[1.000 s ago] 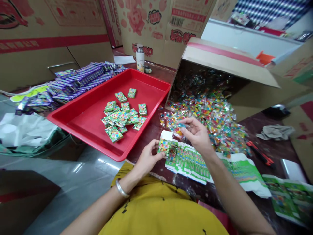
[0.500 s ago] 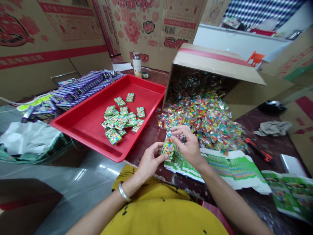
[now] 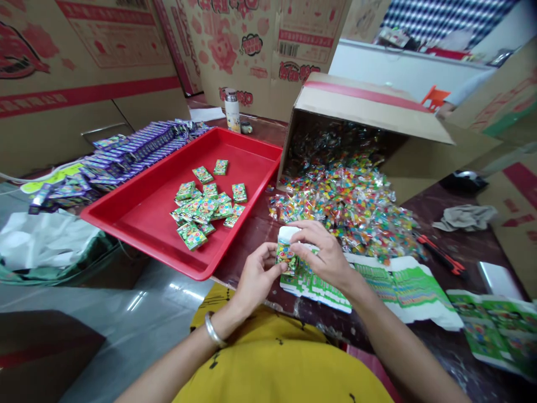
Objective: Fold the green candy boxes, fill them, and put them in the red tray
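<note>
My left hand [image 3: 260, 275] is closed around the lower part of a small green candy box [image 3: 286, 255], thumb on its printed front. The box stands upright with its white top flap [image 3: 287, 234] raised. My right hand [image 3: 321, 252] is bent over the top of the box, its fingertips at the flap. Just under and behind the hands lie flat green cartons [image 3: 319, 288] in overlapping rows. Beyond the right hand spreads a heap of small clear packets of colourful candy [image 3: 356, 207], spilling from a cardboard box [image 3: 373, 106] on its side.
Left of my hands, a red tray [image 3: 142, 218] holds several filled-looking green boxes [image 3: 203, 210]. Purple boxes [image 3: 138, 148] are stacked behind it. A flask [image 3: 232, 112] stands at the back. Red-handled pliers-like tool [image 3: 442, 257], a cloth [image 3: 465, 218] and more cartons [image 3: 377, 288] lie right.
The right fingers were at the box's top with a small candy packet; that packet no longer shows, and the white flap is now visible. A person's arm appears behind the cardboard at far right.
</note>
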Action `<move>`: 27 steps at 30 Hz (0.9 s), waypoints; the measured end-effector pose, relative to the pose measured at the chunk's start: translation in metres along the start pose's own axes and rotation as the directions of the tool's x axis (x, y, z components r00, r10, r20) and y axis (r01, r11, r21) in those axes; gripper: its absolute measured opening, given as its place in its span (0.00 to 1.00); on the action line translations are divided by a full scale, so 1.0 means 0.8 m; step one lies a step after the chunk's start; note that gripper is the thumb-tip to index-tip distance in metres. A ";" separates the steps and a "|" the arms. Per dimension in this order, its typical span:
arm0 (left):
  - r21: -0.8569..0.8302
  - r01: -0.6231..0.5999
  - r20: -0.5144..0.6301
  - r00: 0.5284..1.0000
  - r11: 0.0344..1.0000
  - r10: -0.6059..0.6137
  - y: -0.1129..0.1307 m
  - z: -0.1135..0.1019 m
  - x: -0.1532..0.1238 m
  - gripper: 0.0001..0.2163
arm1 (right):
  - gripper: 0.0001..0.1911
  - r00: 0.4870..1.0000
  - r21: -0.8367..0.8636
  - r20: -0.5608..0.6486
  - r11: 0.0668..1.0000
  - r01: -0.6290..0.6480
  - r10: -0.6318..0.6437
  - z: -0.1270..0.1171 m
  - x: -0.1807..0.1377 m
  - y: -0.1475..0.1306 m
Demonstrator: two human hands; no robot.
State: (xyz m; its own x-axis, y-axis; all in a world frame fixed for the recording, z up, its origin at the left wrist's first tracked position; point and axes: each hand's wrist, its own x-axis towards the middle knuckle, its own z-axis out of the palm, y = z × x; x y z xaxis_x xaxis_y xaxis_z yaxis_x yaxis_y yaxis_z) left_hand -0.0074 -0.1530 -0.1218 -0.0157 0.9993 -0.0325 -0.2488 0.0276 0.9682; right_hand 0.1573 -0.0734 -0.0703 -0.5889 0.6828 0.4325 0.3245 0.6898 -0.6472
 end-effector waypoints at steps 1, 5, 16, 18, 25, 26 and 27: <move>0.034 -0.022 -0.012 1.000 0.999 0.023 0.001 0.001 -0.001 0.14 | 0.05 0.998 -0.015 0.056 1.000 0.018 -0.018 -0.003 0.000 0.000; 0.147 -0.111 -0.010 0.993 0.983 0.114 0.011 0.003 -0.003 0.27 | 0.09 0.996 0.105 0.052 0.992 -0.071 0.066 -0.001 -0.009 0.004; 0.139 -0.043 0.118 0.993 0.989 0.027 0.011 0.003 -0.006 0.19 | 0.04 0.892 0.416 -0.271 0.880 -0.231 0.362 0.058 -0.052 0.011; 0.092 -0.025 0.134 0.991 0.995 0.012 0.011 0.005 -0.006 0.17 | 0.03 0.884 0.456 -0.276 0.861 -0.225 0.377 0.058 -0.049 0.009; 0.024 0.001 0.049 0.999 1.000 -0.002 0.008 0.006 -0.005 0.21 | 0.05 0.873 0.613 -0.152 0.737 -0.285 0.464 0.050 -0.040 0.012; 0.073 -0.013 0.041 0.999 0.997 0.010 0.008 0.006 -0.006 0.21 | 0.07 0.874 0.614 -0.110 0.724 -0.314 0.473 0.047 -0.039 0.014; 0.127 -0.031 0.035 0.999 0.991 0.027 0.008 0.005 -0.007 0.21 | 0.07 0.869 0.618 -0.070 0.705 -0.347 0.489 0.043 -0.038 0.017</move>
State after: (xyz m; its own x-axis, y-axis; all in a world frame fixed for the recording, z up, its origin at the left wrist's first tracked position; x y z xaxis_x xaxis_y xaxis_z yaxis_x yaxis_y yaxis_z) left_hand -0.0052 -0.1582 -0.1148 0.0116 0.9999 0.0021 -0.1231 -0.0007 0.9924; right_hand 0.1540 -0.0934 -0.1139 -0.3013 0.9479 0.1037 -0.0244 0.1010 -0.9946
